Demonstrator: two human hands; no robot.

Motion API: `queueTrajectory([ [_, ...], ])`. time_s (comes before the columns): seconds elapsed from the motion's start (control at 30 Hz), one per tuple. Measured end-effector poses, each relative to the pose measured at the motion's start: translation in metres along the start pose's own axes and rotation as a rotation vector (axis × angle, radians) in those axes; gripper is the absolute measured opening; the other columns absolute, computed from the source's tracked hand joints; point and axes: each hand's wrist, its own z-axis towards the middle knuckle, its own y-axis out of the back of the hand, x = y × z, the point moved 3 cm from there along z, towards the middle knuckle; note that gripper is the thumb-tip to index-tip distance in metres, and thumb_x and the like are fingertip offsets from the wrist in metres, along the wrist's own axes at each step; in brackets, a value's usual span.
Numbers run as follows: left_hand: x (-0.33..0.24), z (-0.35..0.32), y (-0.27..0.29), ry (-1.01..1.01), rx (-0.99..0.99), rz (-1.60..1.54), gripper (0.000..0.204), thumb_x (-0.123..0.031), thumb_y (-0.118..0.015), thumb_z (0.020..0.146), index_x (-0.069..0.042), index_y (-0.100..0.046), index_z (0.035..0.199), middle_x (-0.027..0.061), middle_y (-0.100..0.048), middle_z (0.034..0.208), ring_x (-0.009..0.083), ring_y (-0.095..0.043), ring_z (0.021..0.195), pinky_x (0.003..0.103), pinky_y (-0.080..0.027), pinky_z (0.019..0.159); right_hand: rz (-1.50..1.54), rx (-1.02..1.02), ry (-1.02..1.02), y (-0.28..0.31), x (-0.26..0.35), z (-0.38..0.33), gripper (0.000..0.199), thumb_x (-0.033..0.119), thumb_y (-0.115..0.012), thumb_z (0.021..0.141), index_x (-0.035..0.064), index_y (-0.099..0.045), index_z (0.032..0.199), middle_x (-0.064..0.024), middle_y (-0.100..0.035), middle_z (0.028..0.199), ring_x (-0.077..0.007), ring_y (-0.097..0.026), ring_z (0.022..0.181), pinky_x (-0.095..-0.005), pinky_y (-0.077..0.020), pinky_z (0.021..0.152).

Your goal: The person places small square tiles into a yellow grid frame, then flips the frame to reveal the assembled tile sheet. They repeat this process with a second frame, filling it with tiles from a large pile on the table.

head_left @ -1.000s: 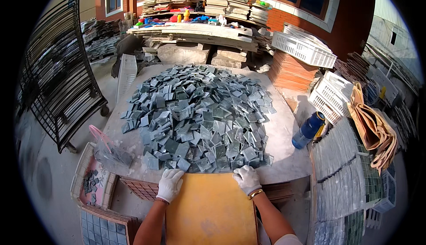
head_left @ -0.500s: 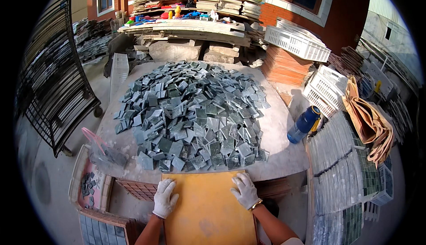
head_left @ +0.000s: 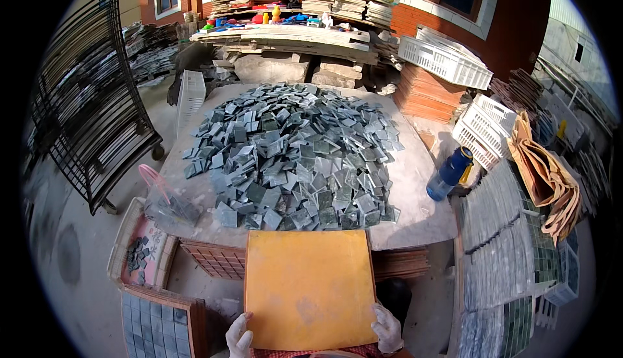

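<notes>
The orange board [head_left: 308, 290] sits flat and square right in front of the person, its far edge up against the near rim of the round stone surface [head_left: 415, 183], its near edge down by the body. The left hand [head_left: 239, 338], in a white glove, has its grip clamped on the board's near left corner — fingers curled over the edge. The right hand [head_left: 387, 327], gloved the same, has its grip closed on the near right corner. Beyond the board, a broad heap of grey-green square tiles [head_left: 295, 153] covers most of the surface, the nearest pieces just beside the board's far edge. A blue bottle [head_left: 450, 173] lies tilted at the surface's right rim, well apart from the heap. A clear plastic bag with a pink handle [head_left: 165, 202] rests at the left rim. Below left, a wooden tray of laid tiles [head_left: 156, 322] stands beside the left hand. White plastic crates [head_left: 444, 59] and stacked tile sheets [head_left: 500, 241] crowd the right side — a black metal rack [head_left: 91, 118] fills the left.
</notes>
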Motion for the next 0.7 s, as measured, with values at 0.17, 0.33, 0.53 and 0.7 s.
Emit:
queueTrajectory([
  [0.17,-0.043,0.008,0.008,0.021,-0.125,-0.55,0.052,-0.034,-0.046,0.092,0.006,-0.049,0.126,0.0173,-0.054,0.127,0.0305,-0.049,0.121,0.041,-0.038,0.103,0.966,0.172,-0.18,0.003,0.017,0.016,0.037,0.026,-0.049,0.096,0.0007,-0.053,0.122,-0.0093,-0.051,0.13,-0.0235,-0.043,0.127,-0.038,-0.0299,0.11],
  [0.33,-0.14,0.068,-0.008,-0.506,-0.191,-0.683,0.044,-0.036,-0.054,0.089,-0.004,-0.053,0.12,0.0135,-0.055,0.12,0.0307,-0.05,0.118,0.043,-0.033,0.107,0.794,0.183,0.197,-0.027,0.117,0.068,0.076,0.06,-0.054,0.084,0.007,-0.038,0.136,-0.015,-0.039,0.141,-0.028,-0.039,0.129,-0.0455,-0.0312,0.108],
  [0.53,-0.144,0.228,-0.07,-0.776,-0.21,0.05,0.07,-0.049,-0.044,0.092,-0.002,-0.027,0.141,0.0181,-0.051,0.127,0.0254,-0.051,0.113,0.035,-0.038,0.097,0.083,-0.114,0.385,-0.046,0.078,0.216,0.082,0.053,-0.055,0.088,0.0043,-0.021,0.145,-0.0165,-0.038,0.139,-0.0268,-0.04,0.124,-0.0386,-0.0323,0.102],
  [0.7,-0.008,0.283,-0.053,-0.426,-0.067,0.154,0.051,-0.028,-0.053,0.094,-0.003,-0.036,0.134,0.0119,-0.053,0.12,0.0194,-0.053,0.107,0.03,-0.041,0.092,-0.318,-0.057,0.411,-0.086,0.008,0.262,0.073,0.029,-0.062,0.088,0.0,-0.024,0.142,-0.0185,-0.041,0.138,-0.0276,-0.043,0.124,-0.0364,-0.034,0.103],
])
